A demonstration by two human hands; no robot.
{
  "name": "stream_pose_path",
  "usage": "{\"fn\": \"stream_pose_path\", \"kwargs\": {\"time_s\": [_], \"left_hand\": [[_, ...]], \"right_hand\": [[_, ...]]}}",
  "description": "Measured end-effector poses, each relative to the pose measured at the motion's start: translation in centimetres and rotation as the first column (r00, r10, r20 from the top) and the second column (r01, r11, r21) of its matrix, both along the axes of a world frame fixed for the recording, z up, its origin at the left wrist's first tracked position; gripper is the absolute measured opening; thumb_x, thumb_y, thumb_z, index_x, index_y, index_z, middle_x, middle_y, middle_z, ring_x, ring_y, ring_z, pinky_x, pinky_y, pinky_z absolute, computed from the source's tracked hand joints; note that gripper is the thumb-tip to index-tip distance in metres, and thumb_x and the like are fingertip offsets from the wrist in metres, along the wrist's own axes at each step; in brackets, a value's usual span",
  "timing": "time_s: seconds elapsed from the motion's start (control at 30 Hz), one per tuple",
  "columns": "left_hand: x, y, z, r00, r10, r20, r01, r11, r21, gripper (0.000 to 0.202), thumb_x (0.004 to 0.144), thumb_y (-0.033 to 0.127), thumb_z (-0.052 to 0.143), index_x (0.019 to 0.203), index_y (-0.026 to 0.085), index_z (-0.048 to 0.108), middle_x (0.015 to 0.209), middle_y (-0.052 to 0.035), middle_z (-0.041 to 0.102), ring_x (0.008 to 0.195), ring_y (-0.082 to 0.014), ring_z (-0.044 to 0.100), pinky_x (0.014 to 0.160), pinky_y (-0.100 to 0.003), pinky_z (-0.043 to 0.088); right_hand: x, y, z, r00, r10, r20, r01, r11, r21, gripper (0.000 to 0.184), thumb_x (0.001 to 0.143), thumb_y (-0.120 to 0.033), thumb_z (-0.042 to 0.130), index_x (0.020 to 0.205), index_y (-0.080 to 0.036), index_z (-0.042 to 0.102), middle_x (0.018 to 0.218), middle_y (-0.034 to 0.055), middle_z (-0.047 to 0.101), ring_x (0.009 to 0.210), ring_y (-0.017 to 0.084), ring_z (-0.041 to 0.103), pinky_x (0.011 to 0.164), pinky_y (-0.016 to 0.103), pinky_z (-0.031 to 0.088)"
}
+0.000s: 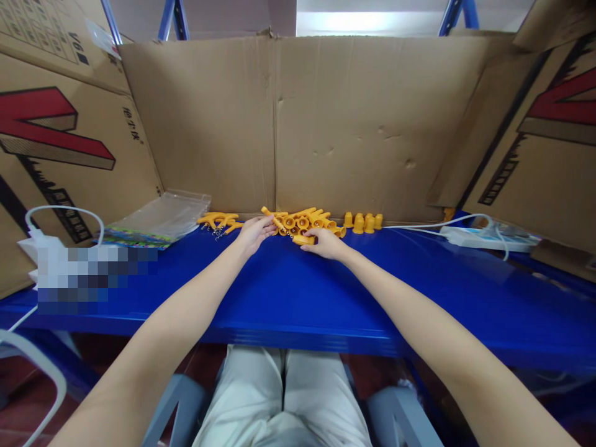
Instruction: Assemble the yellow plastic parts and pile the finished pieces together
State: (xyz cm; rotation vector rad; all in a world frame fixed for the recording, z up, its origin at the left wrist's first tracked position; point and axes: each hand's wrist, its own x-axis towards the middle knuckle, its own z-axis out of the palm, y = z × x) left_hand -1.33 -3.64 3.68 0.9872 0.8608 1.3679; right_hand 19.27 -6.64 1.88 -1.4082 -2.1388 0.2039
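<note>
My left hand (256, 233) grips a yellow corkscrew handle (267, 212), its metal spiral pointing down to the right. Close beside it, my right hand (326, 243) holds a yellow bell-shaped cap (303, 239) at the tip of that spiral. Whether the spiral is inside the cap I cannot tell. Behind both hands lies a pile of yellow corkscrews with caps (316, 218), several cap mouths facing me. Left of my left hand are loose yellow corkscrew handles (218, 218) with bare spirals. Several yellow caps (358, 223) stand upright to the right of the pile.
Clear plastic bags (161, 214) lie at the left on the blue table (288, 292). A white power strip (488, 239) with cables sits at the right. A cardboard wall (344, 124) closes off the back, with printed boxes at both sides. Part of the left is pixelated.
</note>
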Motion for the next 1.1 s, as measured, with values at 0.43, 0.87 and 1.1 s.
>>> {"fn": "stream_pose_path", "kwargs": {"time_s": [0.43,0.87,1.1], "left_hand": [[0.5,-1.0,0.2,0.959,-0.229,-0.168,0.218,0.973,-0.078,0.010,0.084,0.025,0.063,0.086,0.015,0.065,0.090,-0.0109,0.071,0.078,-0.0197,0.069,0.073,-0.033,0.055],[-0.3,-1.0,-1.6,0.625,0.262,-0.736,0.108,0.904,0.413,0.054,0.060,0.014,0.072,0.111,0.023,0.061,0.078,-0.0038,0.070,0.075,-0.0228,0.066,0.072,-0.029,0.047],[-0.4,-1.1,-1.3,0.547,0.174,-0.819,0.234,0.907,0.349,0.023,0.063,0.028,0.071,0.083,0.023,0.061,0.062,0.0003,0.065,0.053,-0.0178,0.058,0.059,-0.028,0.044]], "right_hand": [[0.1,0.2,-0.1,0.999,0.001,-0.055,0.001,0.999,0.039,0.021,0.075,-0.019,0.072,0.096,-0.016,0.071,0.099,0.0076,0.072,0.090,0.021,0.066,0.083,0.032,0.049],[1.2,0.8,-0.2,0.995,0.057,-0.083,-0.048,0.993,0.105,0.028,0.078,-0.020,0.069,0.106,-0.016,0.070,0.111,0.0102,0.070,0.103,0.023,0.065,0.095,0.038,0.046],[1.9,1.3,-0.4,0.978,0.164,-0.126,-0.156,0.985,0.071,0.030,0.082,-0.023,0.064,0.111,-0.016,0.069,0.108,0.0088,0.071,0.098,0.021,0.065,0.093,0.037,0.048]]}}
